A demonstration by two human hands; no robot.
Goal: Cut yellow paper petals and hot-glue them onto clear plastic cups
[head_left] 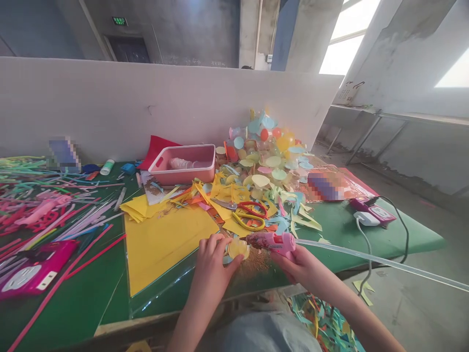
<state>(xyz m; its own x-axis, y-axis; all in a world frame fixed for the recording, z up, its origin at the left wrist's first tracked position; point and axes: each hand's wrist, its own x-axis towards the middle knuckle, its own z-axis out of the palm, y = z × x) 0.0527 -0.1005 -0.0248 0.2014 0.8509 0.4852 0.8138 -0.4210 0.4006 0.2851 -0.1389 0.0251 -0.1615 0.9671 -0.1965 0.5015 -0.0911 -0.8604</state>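
Left hand (212,259) closed on a translucent yellow plastic disc (238,248), held just beside the nozzle of a pink hot glue gun (271,243). Right hand (298,264) grips the gun; long clear glue stick (381,261) runs rightward over the green worktable (348,230).

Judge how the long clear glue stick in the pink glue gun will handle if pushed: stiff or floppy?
The long clear glue stick will probably bend somewhat, being thin and running far out unsupported behind the pink glue gun. It likely feels light for its length. Its smooth, round surface may slip if gripped by the right hand.
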